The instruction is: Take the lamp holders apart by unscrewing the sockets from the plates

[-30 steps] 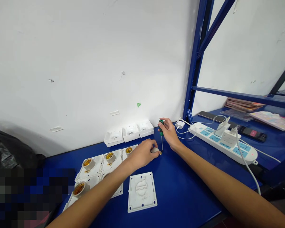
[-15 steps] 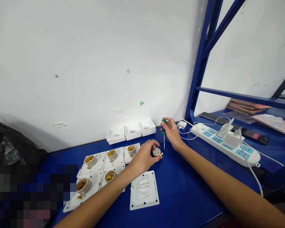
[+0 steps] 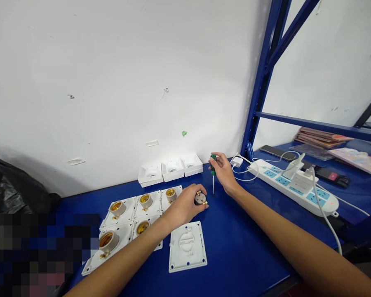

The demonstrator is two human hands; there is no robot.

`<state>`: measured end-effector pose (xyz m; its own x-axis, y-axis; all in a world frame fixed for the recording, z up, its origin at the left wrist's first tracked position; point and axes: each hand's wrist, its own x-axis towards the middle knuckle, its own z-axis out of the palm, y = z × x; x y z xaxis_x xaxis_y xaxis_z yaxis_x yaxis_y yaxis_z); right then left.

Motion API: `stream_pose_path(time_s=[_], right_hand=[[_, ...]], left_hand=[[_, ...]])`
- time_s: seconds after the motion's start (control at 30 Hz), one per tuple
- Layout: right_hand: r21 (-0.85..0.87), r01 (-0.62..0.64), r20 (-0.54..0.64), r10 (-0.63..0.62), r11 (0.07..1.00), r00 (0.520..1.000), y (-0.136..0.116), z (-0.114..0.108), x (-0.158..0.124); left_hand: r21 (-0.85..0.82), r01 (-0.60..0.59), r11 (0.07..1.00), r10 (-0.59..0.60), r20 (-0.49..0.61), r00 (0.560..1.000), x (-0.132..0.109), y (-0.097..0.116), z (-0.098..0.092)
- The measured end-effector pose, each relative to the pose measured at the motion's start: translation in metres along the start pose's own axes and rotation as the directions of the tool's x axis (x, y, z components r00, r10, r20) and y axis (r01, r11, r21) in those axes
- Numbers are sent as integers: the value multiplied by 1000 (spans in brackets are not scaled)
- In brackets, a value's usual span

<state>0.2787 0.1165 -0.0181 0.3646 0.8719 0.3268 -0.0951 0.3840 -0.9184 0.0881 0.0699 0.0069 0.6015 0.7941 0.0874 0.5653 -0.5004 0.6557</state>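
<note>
My left hand [image 3: 185, 205] is closed around a small round lamp-socket insert [image 3: 200, 199] with brass tabs, held just above the blue table [image 3: 235, 247]. My right hand [image 3: 224, 171] grips a green-handled screwdriver [image 3: 213, 170] upright, its thin shaft pointing down beside the insert without touching it. A white square base plate [image 3: 187, 246] lies face down in front of my left hand. Several white plates with brass lamp sockets [image 3: 136, 214] sit in rows to the left.
Three white covers [image 3: 170, 170] line the wall behind. A white power strip [image 3: 293, 185] with plugged chargers and cables lies on the right by the blue shelf post [image 3: 259, 82]. A phone, a remote and books rest further right. A black bag [image 3: 9, 189] sits at far left.
My left hand has turned the insert up so its flat end with brass tabs shows. The screwdriver tip has lifted slightly away from the insert. The view shifted a little left.
</note>
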Motion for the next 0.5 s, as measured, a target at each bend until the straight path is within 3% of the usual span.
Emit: stream_pose_path(time_s=[0.2,0.5], right_hand=[[-1,-2,1,2,1000,1000,1,-1,1],[3,-10,22,10,1000,1000,1,1,-1]], left_hand=[[-37,18,999,-19,-38,999,6,0,-9],[-79,13,997,-11,28,1000,-2,3,1]])
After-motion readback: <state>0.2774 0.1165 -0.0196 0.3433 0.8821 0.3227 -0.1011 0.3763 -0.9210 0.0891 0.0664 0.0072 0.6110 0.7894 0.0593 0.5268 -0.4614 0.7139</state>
